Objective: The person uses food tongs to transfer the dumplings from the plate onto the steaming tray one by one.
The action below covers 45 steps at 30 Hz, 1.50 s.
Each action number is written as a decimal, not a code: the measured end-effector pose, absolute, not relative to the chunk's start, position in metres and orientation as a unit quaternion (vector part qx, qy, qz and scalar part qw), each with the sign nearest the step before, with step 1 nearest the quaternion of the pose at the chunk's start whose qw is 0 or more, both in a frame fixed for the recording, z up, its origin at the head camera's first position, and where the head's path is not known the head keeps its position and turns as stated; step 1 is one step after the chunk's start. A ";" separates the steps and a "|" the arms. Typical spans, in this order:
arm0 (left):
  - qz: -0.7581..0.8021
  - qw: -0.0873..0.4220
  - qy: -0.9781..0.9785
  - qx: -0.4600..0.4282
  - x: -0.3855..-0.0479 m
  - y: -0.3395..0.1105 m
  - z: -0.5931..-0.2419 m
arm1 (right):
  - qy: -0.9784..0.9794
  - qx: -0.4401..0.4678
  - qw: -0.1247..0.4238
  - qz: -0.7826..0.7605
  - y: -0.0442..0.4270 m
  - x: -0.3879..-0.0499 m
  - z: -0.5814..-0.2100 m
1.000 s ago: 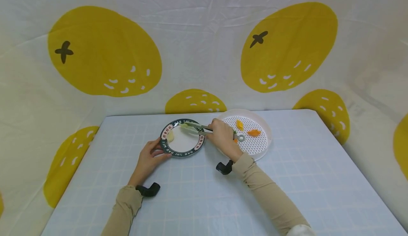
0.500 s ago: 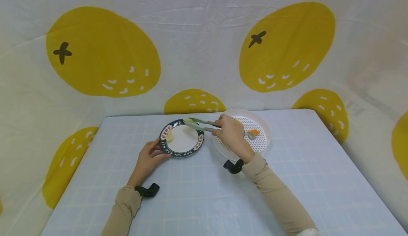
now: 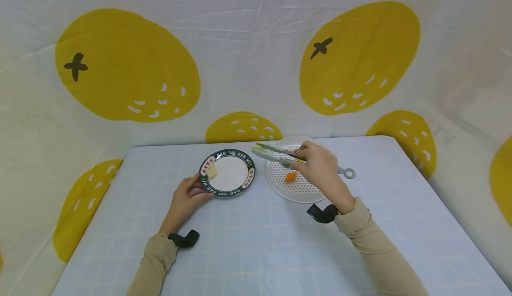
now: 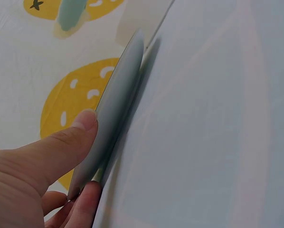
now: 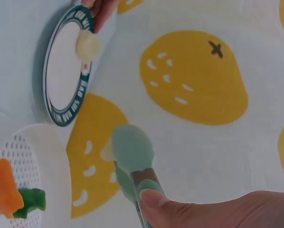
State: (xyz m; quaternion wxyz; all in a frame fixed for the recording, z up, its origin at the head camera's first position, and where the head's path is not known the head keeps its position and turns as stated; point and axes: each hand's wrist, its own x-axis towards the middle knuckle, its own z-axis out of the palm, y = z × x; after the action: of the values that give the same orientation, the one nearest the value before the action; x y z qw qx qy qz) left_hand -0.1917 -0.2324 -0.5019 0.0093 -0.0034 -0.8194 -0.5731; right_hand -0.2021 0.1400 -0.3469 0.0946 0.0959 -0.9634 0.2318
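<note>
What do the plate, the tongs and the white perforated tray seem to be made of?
Plate: perhaps ceramic or melamine, softly shiny underneath, with a printed rim.
Tongs: matte green tips, likely silicone or plastic, on grey, metallic-looking arms.
Tray: probably plastic, dull white, evenly perforated as if molded.

Soft, diffuse light is filling the head view, the right sleeve (image 3: 382,249) casting a faint shadow on the table (image 3: 248,260). Both wrist views are running dimmer; in the left, the plate (image 4: 114,104) is shading the table beneath.
</note>
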 end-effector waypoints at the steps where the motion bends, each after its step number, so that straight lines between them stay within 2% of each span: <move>1: -0.573 0.010 -0.819 -0.004 -0.192 -0.232 -0.502 | -0.965 0.094 0.096 0.226 0.145 -0.200 -0.346; 10: -0.557 0.007 -0.830 0.002 -0.192 -0.234 -0.504 | -0.976 0.091 0.083 0.180 0.188 -0.185 -0.336; 24: -0.550 0.009 -0.835 -0.001 -0.193 -0.234 -0.505 | -0.988 0.068 0.006 0.135 0.235 -0.175 -0.339; 45: -0.572 0.020 -0.820 -0.018 -0.192 -0.235 -0.506 | -0.992 0.041 -0.074 0.094 0.246 -0.188 -0.343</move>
State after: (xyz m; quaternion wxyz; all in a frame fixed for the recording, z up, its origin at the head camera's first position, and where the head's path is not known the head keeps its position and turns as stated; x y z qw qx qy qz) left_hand -0.1921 -0.2347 -0.5056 0.0203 -0.0176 -0.8199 -0.5719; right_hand -0.1879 0.2458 -0.3427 -0.0737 0.0413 -0.9920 0.0936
